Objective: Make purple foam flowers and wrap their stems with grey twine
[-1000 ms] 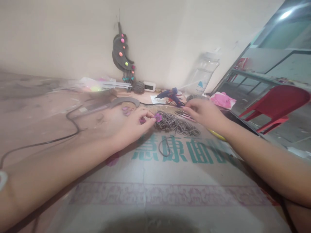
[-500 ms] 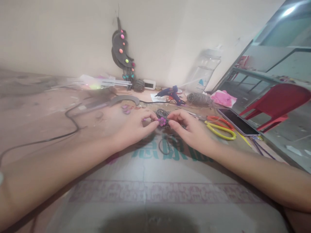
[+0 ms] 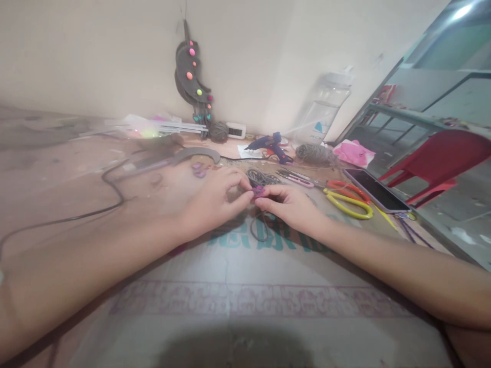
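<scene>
A small purple flower (image 3: 259, 191) is pinched between the fingertips of both hands, above the table's middle. My left hand (image 3: 220, 197) grips it from the left with thumb and forefinger. From the right, my right hand (image 3: 289, 202) closes thumb and forefinger on it, covering part of its petals. A thin grey cord (image 3: 259, 239) hangs in a loop just below the fingers. Right behind the hands lies a coil of grey cord (image 3: 261, 177). Several purple pieces (image 3: 198, 169) rest beyond my left hand.
Yellow-handled scissors (image 3: 351, 207), orange-handled scissors (image 3: 355, 188), pink thread snips (image 3: 297, 178) and a phone (image 3: 378, 191) lie at right. Behind are a glue gun (image 3: 270, 145), grey yarn (image 3: 314, 153) and a water bottle (image 3: 324, 110). A black cable (image 3: 115, 189) runs along the left.
My right hand has moved slightly left, closer to my left fingertips. The flower has turned and its petals are now more covered by fingers.
</scene>
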`<state>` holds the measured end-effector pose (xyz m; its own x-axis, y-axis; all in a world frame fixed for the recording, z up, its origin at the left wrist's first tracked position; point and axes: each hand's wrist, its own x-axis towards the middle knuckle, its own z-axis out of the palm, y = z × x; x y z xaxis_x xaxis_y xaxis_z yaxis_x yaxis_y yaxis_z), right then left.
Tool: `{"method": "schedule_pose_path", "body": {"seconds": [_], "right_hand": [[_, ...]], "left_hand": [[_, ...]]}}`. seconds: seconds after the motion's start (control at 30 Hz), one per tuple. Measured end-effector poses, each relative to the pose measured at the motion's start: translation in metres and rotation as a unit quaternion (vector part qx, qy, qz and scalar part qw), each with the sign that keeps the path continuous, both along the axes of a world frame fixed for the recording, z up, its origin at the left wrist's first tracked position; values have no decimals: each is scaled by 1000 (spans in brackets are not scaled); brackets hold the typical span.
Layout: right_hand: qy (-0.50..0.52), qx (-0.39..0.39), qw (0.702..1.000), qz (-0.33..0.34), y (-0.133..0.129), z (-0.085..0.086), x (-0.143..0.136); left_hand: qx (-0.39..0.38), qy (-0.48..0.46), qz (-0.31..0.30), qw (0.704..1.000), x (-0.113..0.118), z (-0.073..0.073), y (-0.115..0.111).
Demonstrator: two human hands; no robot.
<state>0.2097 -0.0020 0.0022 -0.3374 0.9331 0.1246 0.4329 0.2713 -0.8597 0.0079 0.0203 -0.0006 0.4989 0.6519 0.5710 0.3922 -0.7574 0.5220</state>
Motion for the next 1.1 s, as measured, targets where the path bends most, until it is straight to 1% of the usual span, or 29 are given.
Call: {"method": "schedule_pose_path", "body": {"seconds": [0.1,0.23,0.3,0.37,0.43,0.5,0.6,0.7,0.8,0.9,0.97,1.1], "right_hand": [[12,-5,1000,0,1,-2,1],[16,33,999,5,-2,-2,2],[3,76,997,11,-5,-1,2],[-10,138,990,24,-9,2,2],[-15,200,979,36,-11,4,3],[-11,240,970,33,-11,5,5],[-2,266,964,8,-9,4,9],[10,266,964,-21,-5,0,12],[23,262,964,-26,-3,-4,13],[34,267,963,-12,-4,-3,12],[33,285,958,9,-7,-1,12],[-13,352,932,80,-16,8,11]], "left_hand": [[-25,-13,16,999,0,2,0],[-102,-32,68,992,-1,5,1],[-146,-41,89,984,0,7,2],[-184,-51,105,976,0,9,2],[-209,-62,115,969,1,10,3],[-225,-69,121,964,1,11,4],[-240,-77,129,959,-1,8,8],[-247,-87,131,956,-4,4,14],[-249,-92,130,955,-7,1,17],[-241,-91,130,958,-7,1,17],[-234,-87,129,960,-6,3,16],[-224,-82,127,963,-5,4,15]]}}
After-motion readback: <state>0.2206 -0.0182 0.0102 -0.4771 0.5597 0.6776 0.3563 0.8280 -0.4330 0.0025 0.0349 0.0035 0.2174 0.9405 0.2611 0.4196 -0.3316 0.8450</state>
